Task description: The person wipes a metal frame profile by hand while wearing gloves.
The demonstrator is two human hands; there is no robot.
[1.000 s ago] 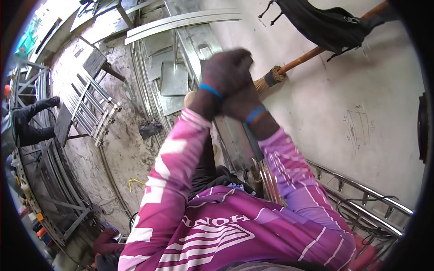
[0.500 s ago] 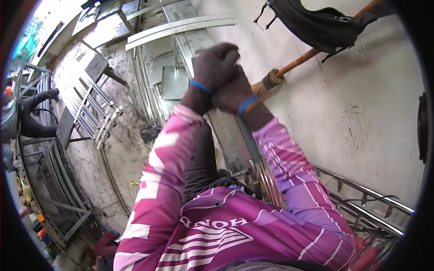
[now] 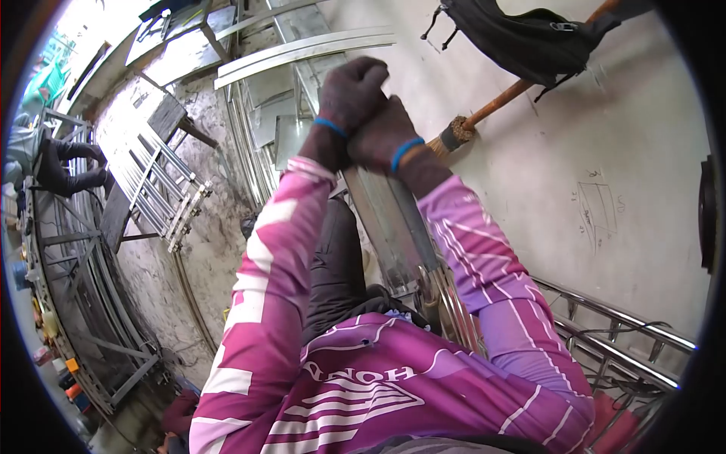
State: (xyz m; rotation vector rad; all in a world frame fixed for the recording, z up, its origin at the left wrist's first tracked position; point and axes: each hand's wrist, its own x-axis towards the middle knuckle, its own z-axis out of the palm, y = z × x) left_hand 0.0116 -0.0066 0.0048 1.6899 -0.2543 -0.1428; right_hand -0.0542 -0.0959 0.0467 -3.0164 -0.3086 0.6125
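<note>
Both of my hands wear dark knit gloves with blue cuff bands and are stretched out ahead, wrists close together. My left hand (image 3: 352,94) is curled into a fist, its thumb side up. Against it and a little lower sits my right hand (image 3: 389,136), fingers bent and turned away from the camera. Whatever the fingers hold, if anything, is hidden behind the gloves. Below and beyond the hands lie long metal profiles (image 3: 382,219) and a flat grey metal sheet (image 3: 293,136).
A broom (image 3: 454,136) leans by the pale wall on the right, near a hanging black bag (image 3: 522,38). Steel tubes (image 3: 155,178) rest on a low bench at left, where another person's dark-clothed legs (image 3: 68,166) show. A shiny metal rack (image 3: 628,325) stands at lower right.
My hands have shifted slightly up and left, still together and closed. The view has turned a little, and the other person's legs at left have changed position.
</note>
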